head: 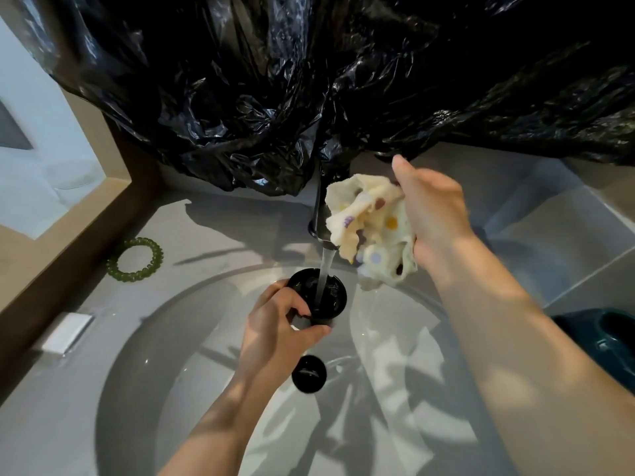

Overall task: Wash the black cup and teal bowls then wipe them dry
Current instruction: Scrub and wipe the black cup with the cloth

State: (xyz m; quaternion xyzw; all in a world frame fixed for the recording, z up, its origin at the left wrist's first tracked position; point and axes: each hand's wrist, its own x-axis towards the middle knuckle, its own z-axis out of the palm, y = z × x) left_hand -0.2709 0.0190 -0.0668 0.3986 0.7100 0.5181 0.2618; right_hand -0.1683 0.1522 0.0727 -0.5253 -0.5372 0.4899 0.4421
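My left hand [276,329] grips the black cup [321,297] and holds it upright over the round white sink [178,338]. Water [324,269] runs from the black faucet [318,214] straight into the cup's mouth. My right hand [433,214] holds a crumpled cream cloth [369,225] with coloured dots, raised beside the faucet, above and to the right of the cup. Teal bowls [608,341] sit at the right edge on the counter, partly cut off.
A black drain plug [308,373] sits in the basin below my left hand. A green coiled hair tie [135,259] lies on the grey counter at left, a small white block [67,333] nearer the front. Black plastic sheeting [309,80] hangs over the wall behind.
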